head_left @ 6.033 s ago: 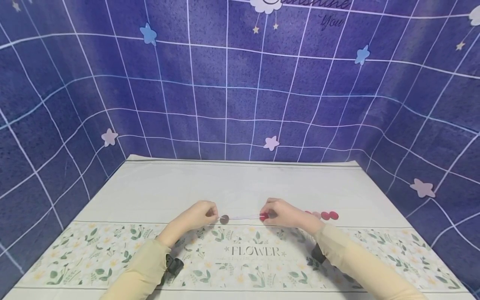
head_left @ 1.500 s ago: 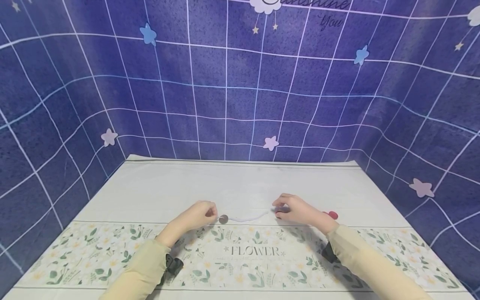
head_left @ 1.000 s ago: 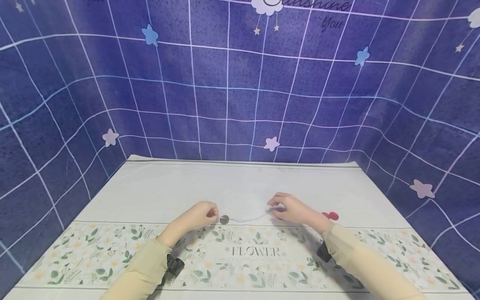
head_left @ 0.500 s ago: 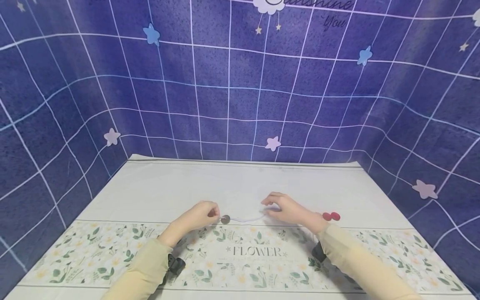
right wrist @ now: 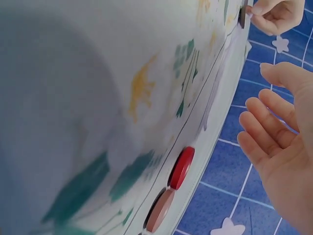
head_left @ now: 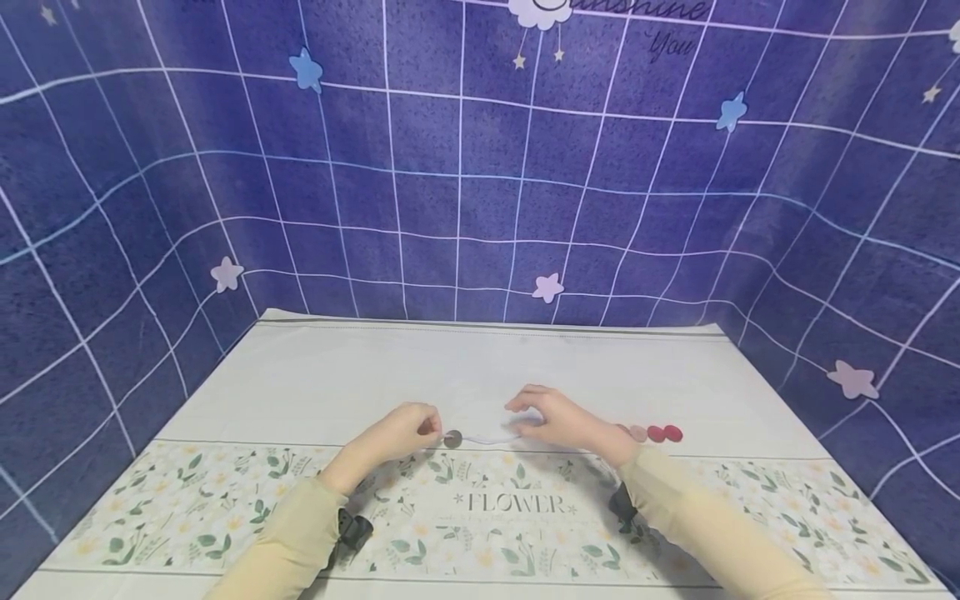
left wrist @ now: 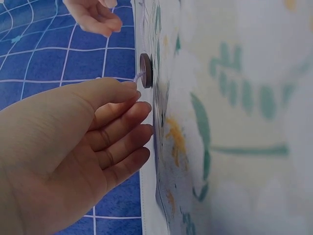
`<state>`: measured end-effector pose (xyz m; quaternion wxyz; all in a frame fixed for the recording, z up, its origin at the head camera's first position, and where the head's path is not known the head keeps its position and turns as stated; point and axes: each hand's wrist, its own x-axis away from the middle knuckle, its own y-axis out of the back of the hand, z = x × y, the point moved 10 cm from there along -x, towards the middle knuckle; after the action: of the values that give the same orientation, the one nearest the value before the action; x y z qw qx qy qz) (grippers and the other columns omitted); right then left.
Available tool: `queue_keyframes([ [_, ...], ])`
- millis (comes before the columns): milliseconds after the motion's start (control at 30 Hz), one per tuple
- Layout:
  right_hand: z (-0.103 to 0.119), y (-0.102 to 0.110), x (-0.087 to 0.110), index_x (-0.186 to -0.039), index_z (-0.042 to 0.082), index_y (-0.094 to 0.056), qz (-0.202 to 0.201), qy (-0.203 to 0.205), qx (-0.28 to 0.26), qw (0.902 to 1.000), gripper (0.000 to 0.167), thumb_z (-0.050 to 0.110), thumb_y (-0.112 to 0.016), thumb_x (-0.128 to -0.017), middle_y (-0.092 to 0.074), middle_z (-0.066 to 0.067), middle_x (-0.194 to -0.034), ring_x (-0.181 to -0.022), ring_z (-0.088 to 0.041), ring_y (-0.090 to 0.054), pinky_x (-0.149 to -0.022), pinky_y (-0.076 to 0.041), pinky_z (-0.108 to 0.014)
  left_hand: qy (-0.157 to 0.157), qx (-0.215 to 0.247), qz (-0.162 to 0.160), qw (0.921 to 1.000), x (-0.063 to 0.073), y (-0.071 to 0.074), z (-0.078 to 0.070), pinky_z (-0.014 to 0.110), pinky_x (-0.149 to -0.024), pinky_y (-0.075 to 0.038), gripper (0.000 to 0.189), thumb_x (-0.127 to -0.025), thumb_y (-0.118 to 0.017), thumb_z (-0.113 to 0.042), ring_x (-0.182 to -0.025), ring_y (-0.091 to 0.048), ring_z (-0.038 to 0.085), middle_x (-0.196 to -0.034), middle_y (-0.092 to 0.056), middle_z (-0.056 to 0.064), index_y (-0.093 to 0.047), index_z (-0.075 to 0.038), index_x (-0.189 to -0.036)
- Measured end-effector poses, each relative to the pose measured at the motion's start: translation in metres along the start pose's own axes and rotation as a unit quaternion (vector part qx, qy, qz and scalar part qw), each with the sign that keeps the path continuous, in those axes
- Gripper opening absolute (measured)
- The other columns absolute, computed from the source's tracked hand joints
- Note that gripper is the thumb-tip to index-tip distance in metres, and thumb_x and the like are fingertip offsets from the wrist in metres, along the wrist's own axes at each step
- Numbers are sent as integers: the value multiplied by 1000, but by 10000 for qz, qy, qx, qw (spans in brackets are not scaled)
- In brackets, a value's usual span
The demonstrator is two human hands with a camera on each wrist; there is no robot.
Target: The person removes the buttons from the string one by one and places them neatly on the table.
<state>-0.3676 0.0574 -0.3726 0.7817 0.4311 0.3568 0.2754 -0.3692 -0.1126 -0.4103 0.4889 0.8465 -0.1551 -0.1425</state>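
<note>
My left hand pinches a thin white string between thumb and forefinger. The string passes through a dark brown round button, which stands on edge just right of those fingertips. From there the string runs slack across the tabletop toward my right hand. That hand hovers over its far end, fingers loosely bent and apart, holding nothing. In the right wrist view the string's free end lies below the right fingers, with a red button and a pinkish-brown button lying nearby.
To the right of my right hand lies a row with a pale pink button and two red buttons; the forearm partly hides the row. The white tablecloth has a floral band. A blue grid-patterned curtain surrounds the table.
Six seconds ago the right hand held a red button at the string, which was taut. The string has since gone slack, and the right hand has come left from the button row. The left hand stays put.
</note>
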Motion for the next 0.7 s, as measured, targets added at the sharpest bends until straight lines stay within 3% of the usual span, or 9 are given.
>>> queue_keyframes([
  [700,6,-22,-17,-111,5,-63,198,-41,-33,9998,31,17,-68,-83,-64,-3,-110,-106,-18,-59,-97,-47,-34,-27,-98,-22,9999,1,-1,-1,35,-84,-51,9,-86,-65,-19,-80,-57,8,-78,-61,-8,-60,-18,-78],
])
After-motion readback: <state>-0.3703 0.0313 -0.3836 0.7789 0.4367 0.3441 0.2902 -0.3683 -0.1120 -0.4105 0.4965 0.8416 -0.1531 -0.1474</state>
